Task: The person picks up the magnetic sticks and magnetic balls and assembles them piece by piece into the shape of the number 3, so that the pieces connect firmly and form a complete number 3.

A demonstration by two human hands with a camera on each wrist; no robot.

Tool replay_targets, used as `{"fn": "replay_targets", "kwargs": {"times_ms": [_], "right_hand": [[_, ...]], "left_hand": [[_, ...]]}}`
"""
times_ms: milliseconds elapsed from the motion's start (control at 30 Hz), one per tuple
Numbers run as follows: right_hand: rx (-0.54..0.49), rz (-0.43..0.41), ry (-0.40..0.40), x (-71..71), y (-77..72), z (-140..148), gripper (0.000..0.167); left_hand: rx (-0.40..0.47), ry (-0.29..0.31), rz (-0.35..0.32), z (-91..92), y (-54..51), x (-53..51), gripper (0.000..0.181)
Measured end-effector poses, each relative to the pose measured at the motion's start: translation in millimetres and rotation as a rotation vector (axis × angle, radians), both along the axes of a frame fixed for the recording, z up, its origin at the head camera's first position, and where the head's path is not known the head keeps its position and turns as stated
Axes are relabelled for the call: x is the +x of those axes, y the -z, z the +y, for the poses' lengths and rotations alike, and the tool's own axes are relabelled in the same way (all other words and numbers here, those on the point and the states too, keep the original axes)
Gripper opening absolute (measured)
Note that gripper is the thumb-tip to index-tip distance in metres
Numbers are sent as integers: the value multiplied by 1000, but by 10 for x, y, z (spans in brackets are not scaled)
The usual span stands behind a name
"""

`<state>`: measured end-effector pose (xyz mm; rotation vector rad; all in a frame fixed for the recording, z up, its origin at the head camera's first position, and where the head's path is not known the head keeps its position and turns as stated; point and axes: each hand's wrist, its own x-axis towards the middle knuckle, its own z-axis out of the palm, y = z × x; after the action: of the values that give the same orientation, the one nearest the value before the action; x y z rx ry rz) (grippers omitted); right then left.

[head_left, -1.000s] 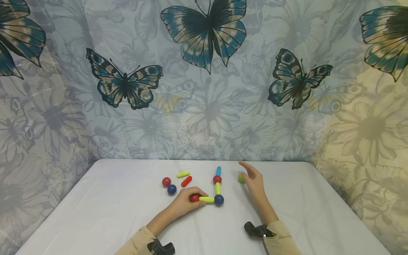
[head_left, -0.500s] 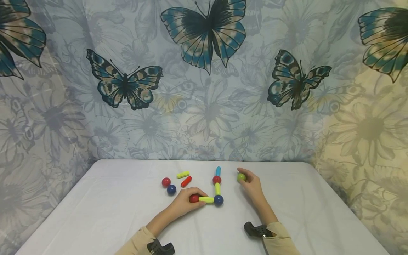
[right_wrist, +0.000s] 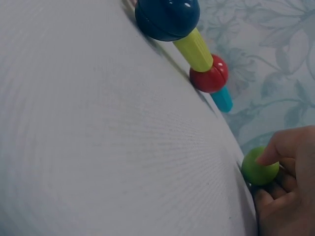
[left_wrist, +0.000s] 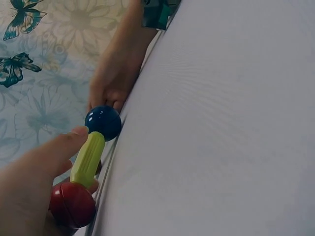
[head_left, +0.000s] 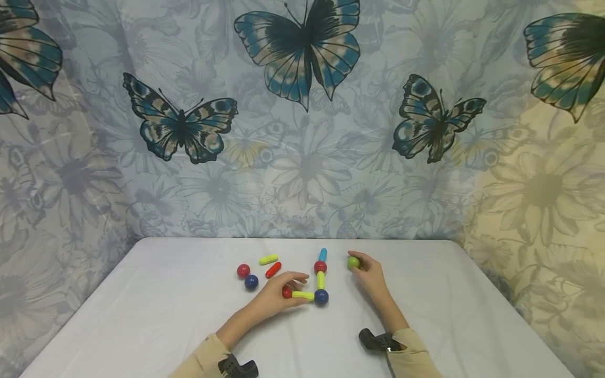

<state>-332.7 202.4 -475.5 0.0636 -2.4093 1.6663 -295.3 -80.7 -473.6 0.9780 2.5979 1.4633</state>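
Observation:
On the white table lies an L-shaped chain of sticks and balls: a red ball [head_left: 287,292], a yellow-green stick [head_left: 302,295], a blue ball [head_left: 321,297], a second yellow-green stick [head_left: 321,280], another red ball [head_left: 320,267] and a light blue stick [head_left: 323,254]. My left hand [head_left: 276,295] is around the near red ball, its thumb alongside the first stick and its fingers spread above it. To the right of the chain, my right hand [head_left: 372,274] pinches a green ball [right_wrist: 260,166] between thumb and fingers, low over the table.
Left of the chain lie a loose red ball [head_left: 243,271], a dark blue ball [head_left: 251,282], a yellow-green stick [head_left: 268,259] and a red stick [head_left: 273,270]. A butterfly-patterned cloth [head_left: 302,199] hangs behind the table [head_left: 179,315].
My right hand has closed its fingers on the green ball and shifted it slightly left. The left hand's fingers have lifted away from the stick, widening the gap to the thumb.

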Motion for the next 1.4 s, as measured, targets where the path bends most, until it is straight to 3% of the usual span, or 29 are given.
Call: {"fn": "replay_targets", "kwargs": {"times_ms": [167, 667, 933, 1067, 1400], "right_hand": [[-4, -4, 4, 9, -6, -31, 43], [11, -25, 16, 21, 7, -52, 43], [15, -22, 16, 16, -8, -56, 45], [34, -24, 9, 12, -1, -55, 46], [38, 1, -4, 1, -26, -71, 41]], "left_hand": [[-47, 23, 19, 36, -44, -61, 62], [-98, 112, -104, 134, -116, -304, 59], [-129, 160, -97, 178, -135, -296, 51], [-120, 162, -102, 189, -125, -276, 50], [-77, 160, -42, 229, -106, -247, 52]]}}
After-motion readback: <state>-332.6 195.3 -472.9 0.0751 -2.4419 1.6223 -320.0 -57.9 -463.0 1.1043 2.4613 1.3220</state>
